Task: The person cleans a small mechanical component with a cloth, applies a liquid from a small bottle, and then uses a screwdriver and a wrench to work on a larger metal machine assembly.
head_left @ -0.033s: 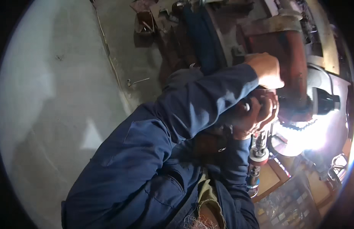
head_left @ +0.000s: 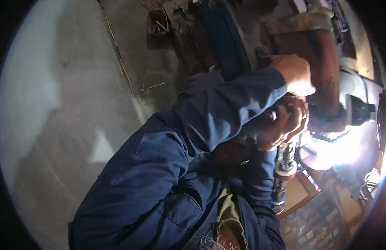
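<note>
My left hand [head_left: 296, 75] is closed, its knuckles against the side of a bulky red-painted metal machine part [head_left: 324, 71]. Whatever its fingers grip is hidden beneath the hand. Just below it, my right hand [head_left: 282, 127] curls its fingers round something dark, mostly covered and too blurred to name. The two hands nearly touch. Past them, the red part ends in a toothed lower edge [head_left: 332, 135], lit by strong glare. Close below my right hand stand can-like cylinders [head_left: 286, 168] with red and pale bands.
A black lamp-like fitting [head_left: 360, 110] sits right of the red part beside the glare. Lower right are a wooden tray [head_left: 295, 196] and a clear plastic sheet or bag [head_left: 313, 225] over small pieces. A metal rod [head_left: 155, 86] and an open box [head_left: 159, 23] lie on the grey floor [head_left: 55, 166].
The whole view has shifted slightly, moving the machine and both hands a little to the right in the picture. Both hands keep the same closed pose at the red part.
</note>
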Tool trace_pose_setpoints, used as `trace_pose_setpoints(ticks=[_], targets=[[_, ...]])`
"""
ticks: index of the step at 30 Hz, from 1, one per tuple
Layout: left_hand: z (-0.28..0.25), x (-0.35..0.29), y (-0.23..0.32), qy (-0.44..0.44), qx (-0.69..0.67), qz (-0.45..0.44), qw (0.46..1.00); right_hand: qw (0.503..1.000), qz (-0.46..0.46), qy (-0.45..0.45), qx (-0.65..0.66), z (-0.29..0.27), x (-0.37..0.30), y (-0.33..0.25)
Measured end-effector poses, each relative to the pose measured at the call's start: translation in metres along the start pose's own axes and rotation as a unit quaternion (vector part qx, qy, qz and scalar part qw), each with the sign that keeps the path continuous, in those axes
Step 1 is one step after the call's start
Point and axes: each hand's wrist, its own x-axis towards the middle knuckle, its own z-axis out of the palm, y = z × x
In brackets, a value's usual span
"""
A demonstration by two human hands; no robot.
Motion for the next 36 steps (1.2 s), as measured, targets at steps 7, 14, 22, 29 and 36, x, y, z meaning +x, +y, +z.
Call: trace_pose_setpoints(ticks=[7, 14, 22, 29, 36], targets=[[-0.019, 0.02, -0.032, -0.101, -0.067, 0.204, 0.972, 0.997, -0.043, -0.057, -0.012, -0.018, 0.04, -0.025], [-0.01, 0.023, -0.028, -0.215, -0.482, -0.1, 0.844, 0.998, -0.06, 0.01, -0.015, -0.009, 0.034, -0.023], [-0.006, 0.016, -0.018, -0.141, -0.542, -0.139, 0.817, 0.993, -0.07, 0.061, -0.072, -0.009, 0.023, -0.024], [0.02, 0.004, -0.067, -0.168, -0.702, 0.045, 0.69, 0.996, 0.015, -0.045, 0.072, -0.051, 0.039, -0.046], [0.031, 0.023, -0.08, -0.149, -0.652, 0.164, 0.725, 0.95, 0.077, -0.191, 0.237, -0.187, -0.083, -0.055]])
